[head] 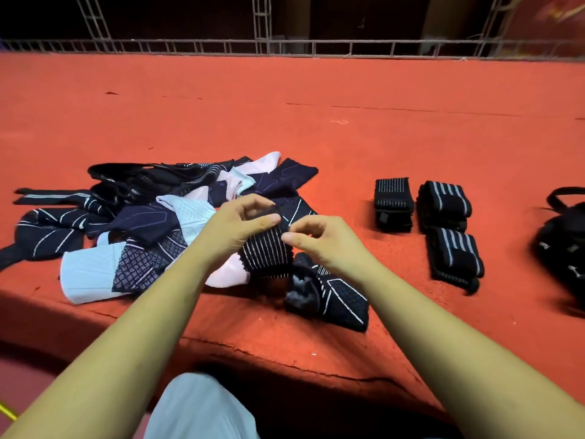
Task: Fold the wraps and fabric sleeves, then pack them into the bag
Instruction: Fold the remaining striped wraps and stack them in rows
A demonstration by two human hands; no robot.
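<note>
Head: striped wrap [269,248] near red platform edge [240,346]

A loose heap of dark and pale sleeves [142,217] is being carried at the left of the red-carpeted worktop [316,115]; three folded striped wraps [443,204] are being kept well right of it, near a black bag [566,248].

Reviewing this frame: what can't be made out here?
1. Black fabric bag: head view, cut off by the right edge, blurred.
2. Black pinstriped elastic wrap: head view, top edge hidden under left hand and right hand.
3. Pile of navy and pale fabric sleeves: head view, overlapping, so no count.
</note>
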